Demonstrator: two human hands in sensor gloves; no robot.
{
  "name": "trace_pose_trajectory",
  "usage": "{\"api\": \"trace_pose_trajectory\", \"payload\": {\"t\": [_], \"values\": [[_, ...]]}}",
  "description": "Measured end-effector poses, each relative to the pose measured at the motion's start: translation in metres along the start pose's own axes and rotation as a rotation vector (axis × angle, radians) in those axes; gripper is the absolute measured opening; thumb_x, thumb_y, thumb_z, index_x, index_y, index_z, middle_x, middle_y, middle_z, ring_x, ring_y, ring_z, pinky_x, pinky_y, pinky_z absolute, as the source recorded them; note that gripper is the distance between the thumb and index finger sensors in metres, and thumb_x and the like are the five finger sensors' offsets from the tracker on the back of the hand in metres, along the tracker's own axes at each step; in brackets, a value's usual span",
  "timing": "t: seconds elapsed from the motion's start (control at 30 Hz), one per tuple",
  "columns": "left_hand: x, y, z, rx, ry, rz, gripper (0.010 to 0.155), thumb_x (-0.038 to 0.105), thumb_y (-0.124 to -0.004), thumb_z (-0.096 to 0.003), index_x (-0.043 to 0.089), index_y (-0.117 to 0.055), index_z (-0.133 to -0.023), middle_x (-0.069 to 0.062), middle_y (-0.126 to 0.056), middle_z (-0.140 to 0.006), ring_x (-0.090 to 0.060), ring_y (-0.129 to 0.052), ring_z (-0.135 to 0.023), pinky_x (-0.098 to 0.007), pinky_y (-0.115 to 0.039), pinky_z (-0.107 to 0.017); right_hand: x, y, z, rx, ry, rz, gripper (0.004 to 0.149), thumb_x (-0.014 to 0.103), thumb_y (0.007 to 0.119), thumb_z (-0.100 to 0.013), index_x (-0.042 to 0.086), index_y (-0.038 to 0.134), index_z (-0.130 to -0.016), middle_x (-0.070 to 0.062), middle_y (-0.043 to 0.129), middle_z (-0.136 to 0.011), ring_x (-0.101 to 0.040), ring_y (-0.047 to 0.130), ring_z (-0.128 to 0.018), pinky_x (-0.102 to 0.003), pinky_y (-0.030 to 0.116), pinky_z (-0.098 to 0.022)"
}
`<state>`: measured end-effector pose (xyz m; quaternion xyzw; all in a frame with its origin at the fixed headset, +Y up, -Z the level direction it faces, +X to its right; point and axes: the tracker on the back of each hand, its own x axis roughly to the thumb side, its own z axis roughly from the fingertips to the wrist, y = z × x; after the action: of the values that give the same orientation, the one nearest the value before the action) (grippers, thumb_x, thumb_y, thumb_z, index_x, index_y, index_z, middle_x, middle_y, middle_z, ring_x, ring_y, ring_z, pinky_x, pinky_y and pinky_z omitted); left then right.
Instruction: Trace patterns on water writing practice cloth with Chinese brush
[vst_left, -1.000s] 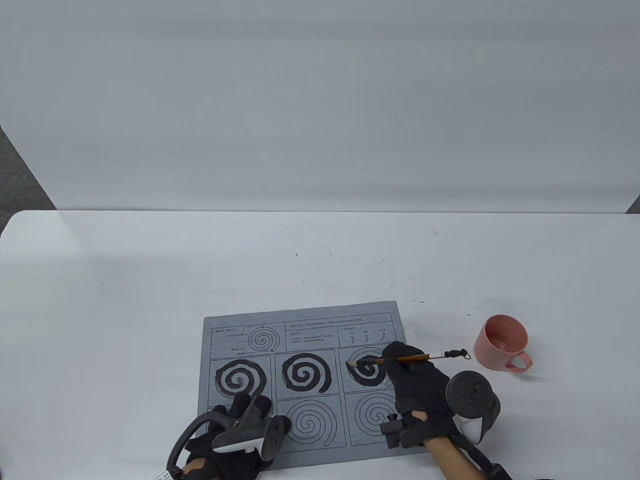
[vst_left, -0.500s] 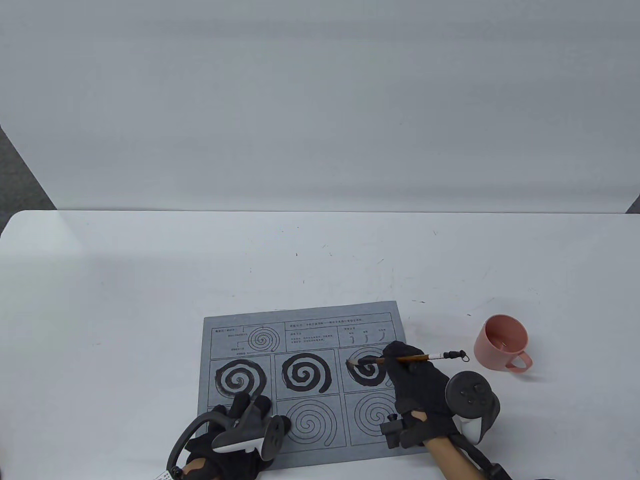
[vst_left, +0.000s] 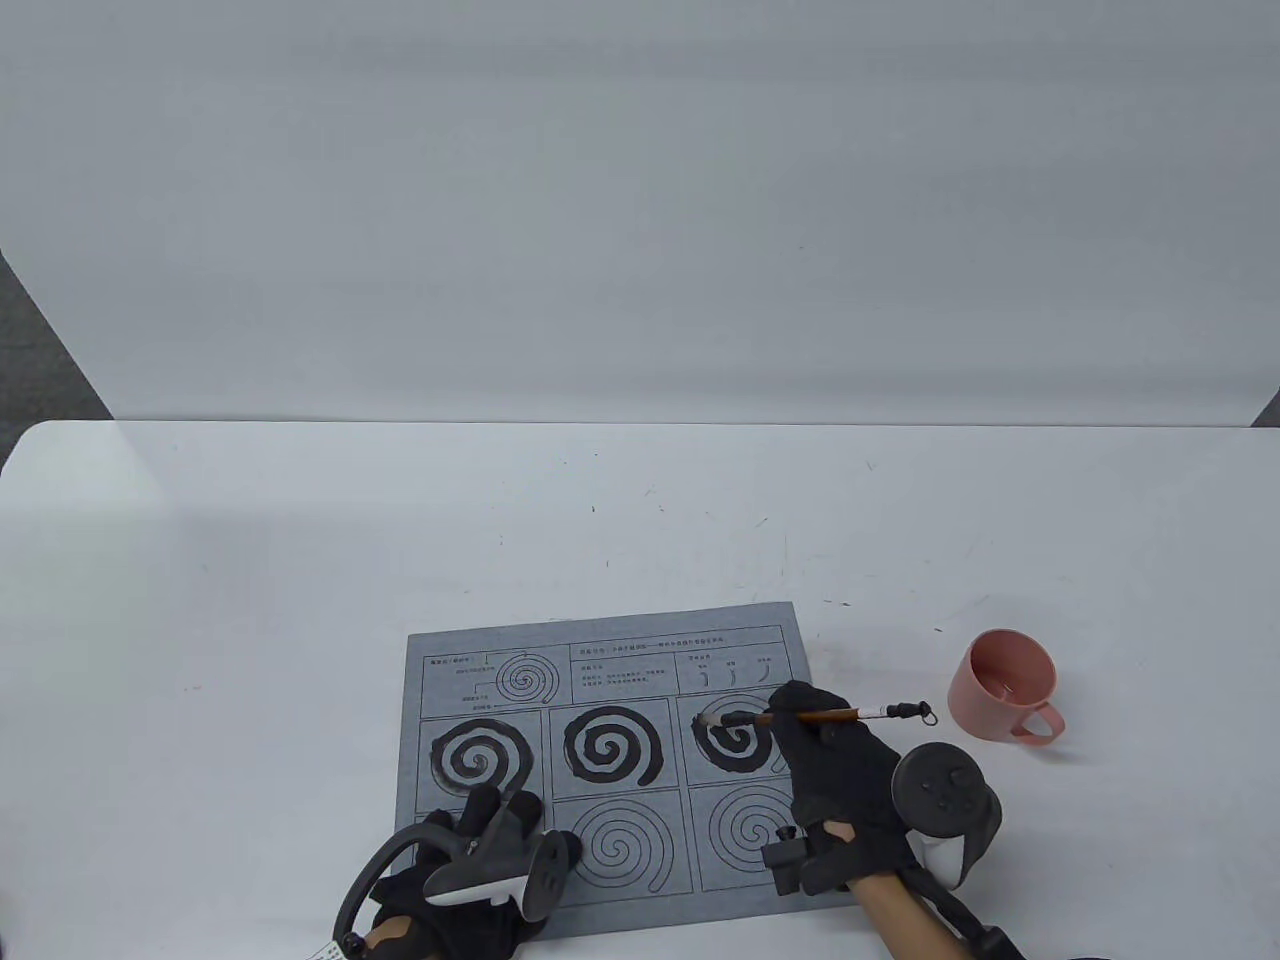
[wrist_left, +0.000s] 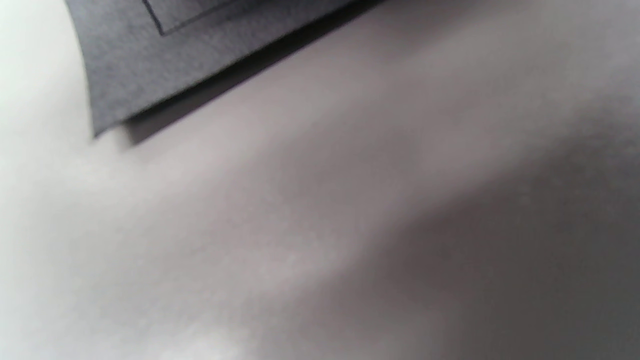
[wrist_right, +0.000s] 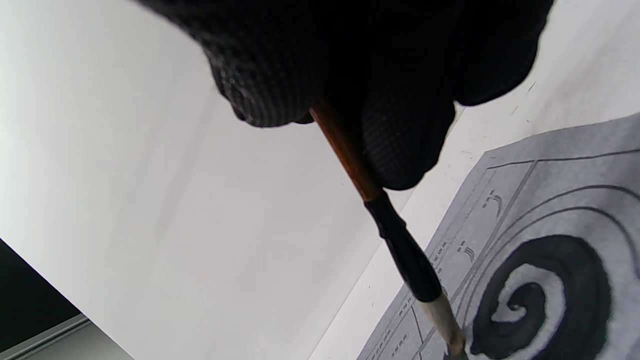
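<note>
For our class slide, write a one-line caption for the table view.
Right hand holds the brush tracing the third spiral on the cloth.

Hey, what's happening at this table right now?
A person is tracing spirals on a grey practice cloth with a Chinese brush. The right hand holds the brush, tip on the half-painted third spiral. The left hand rests on the cloth's near left corner. Two spirals are filled, two visible ones are untouched. A pink cup stands to the right.

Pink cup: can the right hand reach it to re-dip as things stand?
Probably yes. The cup stands upright just right of the right hand, nothing between them on the table; the brush stays held.
</note>
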<state>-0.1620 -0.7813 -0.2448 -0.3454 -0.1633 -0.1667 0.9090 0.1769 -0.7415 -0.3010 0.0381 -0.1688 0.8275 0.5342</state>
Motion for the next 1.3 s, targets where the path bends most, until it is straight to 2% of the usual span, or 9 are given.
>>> {"api": "trace_pose_trajectory", "payload": {"t": [1.3], "values": [[0.0, 0.0, 0.0, 0.0, 0.0, 0.0, 0.074, 0.056, -0.036, -0.0385, 0.055, 0.02, -0.086, 0.001, 0.028, -0.102, -0.042, 0.014, -0.105, -0.07, -0.019, -0.078, -0.0017, -0.0002, -0.0001, -0.014, -0.023, 0.02, 0.034, 0.021, 0.086, -0.045, 0.011, 0.083, -0.078, -0.021, 0.094, -0.08, -0.037, 0.106, -0.061, -0.058, 0.077, -0.054]]}}
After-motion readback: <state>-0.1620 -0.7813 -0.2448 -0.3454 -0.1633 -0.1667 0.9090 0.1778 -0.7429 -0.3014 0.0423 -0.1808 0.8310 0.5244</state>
